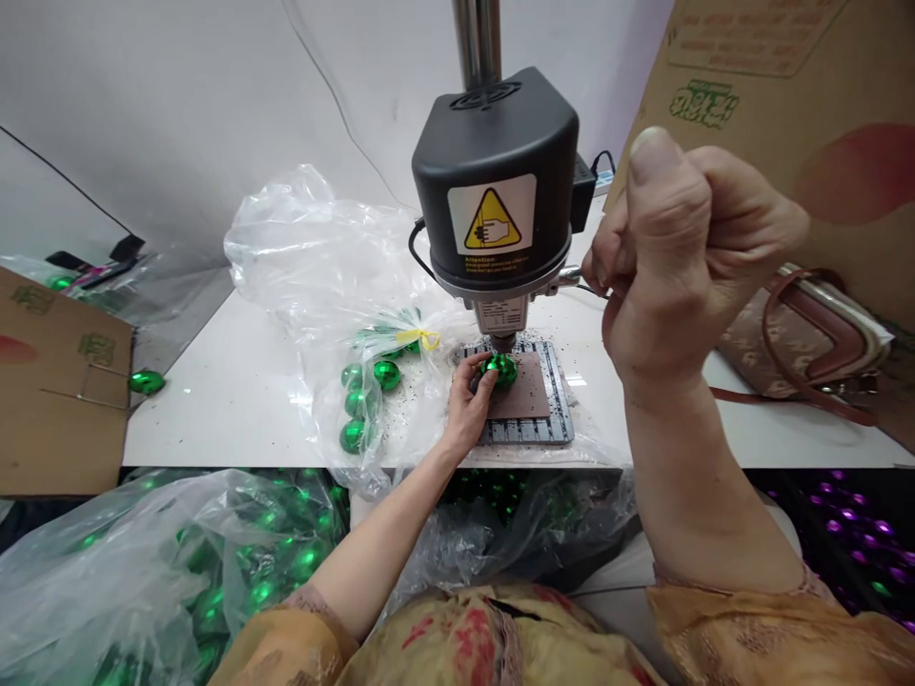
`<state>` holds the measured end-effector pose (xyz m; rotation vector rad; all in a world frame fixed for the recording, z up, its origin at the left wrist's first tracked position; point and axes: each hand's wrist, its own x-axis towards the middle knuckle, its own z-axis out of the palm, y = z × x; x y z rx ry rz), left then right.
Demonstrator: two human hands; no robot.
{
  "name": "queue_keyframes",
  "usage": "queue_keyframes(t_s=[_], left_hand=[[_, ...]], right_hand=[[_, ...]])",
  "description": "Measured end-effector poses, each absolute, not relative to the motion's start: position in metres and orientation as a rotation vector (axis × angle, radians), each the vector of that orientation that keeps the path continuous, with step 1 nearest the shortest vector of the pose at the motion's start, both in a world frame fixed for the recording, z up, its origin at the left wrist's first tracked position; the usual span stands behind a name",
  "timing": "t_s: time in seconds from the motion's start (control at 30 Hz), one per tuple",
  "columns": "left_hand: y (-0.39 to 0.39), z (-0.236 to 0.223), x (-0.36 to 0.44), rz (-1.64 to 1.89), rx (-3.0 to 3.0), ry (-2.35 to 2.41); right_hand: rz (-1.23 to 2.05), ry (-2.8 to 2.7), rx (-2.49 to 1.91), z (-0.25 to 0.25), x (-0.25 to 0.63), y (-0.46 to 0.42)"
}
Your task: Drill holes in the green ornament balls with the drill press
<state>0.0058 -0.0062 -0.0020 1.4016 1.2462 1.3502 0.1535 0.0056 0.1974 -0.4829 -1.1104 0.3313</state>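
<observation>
My left hand (pixel 472 400) reaches onto the ridged metal base of a black bench drill press (pixel 497 181). Its fingers and thumb are closed round the left side of a shiny green mirror ball (pixel 499 370). The ball sits right under the press's chuck (pixel 504 341), on a brown square pad (pixel 533 391). Whether the tip touches the ball is hard to see. At the right of the press head, my right hand (pixel 686 248) is raised in a closed grip at the silver lever (pixel 570 275); most of the lever is hidden behind the fingers.
Several green balls (pixel 355 402) lie beside a clear plastic bag (pixel 286 238) on the white table (pixel 207 381). More green balls fill a bag (pixel 235 562) below at left. Cardboard boxes (pixel 64 381) flank the table; a handbag (pixel 815 333) lies at right. Dark flakes litter the base.
</observation>
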Motion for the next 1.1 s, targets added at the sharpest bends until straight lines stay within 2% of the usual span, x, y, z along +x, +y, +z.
queue_keyframes(t_s=[0.27, 0.43, 0.87, 1.1], left_hand=[[-0.012, -0.001, 0.005, 1.265, 1.729, 1.261], [-0.011, -0.009, 0.007, 1.259, 1.66, 1.164], [-0.01, -0.009, 0.01, 1.29, 1.575, 1.135], [-0.012, -0.005, 0.011, 1.282, 1.54, 1.123]], right_hand=[[0.329, -1.123, -0.531, 0.2, 0.155, 0.003], [0.317, -1.118, -0.58, 0.197, 0.155, 0.001], [0.141, -1.152, -0.516, 0.154, 0.159, -0.007], [0.0, -1.143, -0.301, 0.141, 0.158, 0.005]])
